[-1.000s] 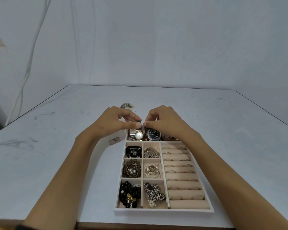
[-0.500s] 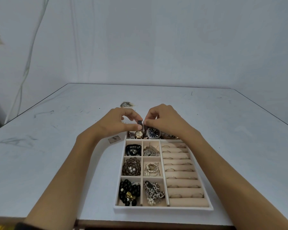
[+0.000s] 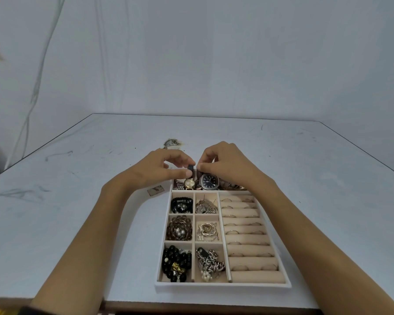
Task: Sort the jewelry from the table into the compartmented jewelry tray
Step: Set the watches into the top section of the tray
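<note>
White table [image 3: 316, 178], plain pale wall [image 3: 214, 64] behind. You're reaching in from the near edge, and both hands converge over the far end of the jewelry tray [image 3: 223, 287]. Your left hand [image 3: 159, 169] and right hand [image 3: 223, 162] are knuckles-up with fingers curled, thumb and forefinger tips facing each other.

Between them you're pinching a small black piece [image 3: 190, 167], left hand on its left side, right hand on its right. It looks like a strap end, but I can't confirm that. It sits just above the tray's far long compartment, directly over the gold-faced watch [image 3: 189, 183]. The dark-faced watch [image 3: 210, 181] lies just beside that, below your right fingers.

Near compartments hold beads [image 3: 175, 262] and chains [image 3: 209, 262]. The ring rolls [image 3: 248, 237] on the right carry rings.

Off-tray: a loose jewelry piece [image 3: 171, 143] on the table beyond your left hand, and a small card [image 3: 155, 190] just left of the tray's far corner.
</note>
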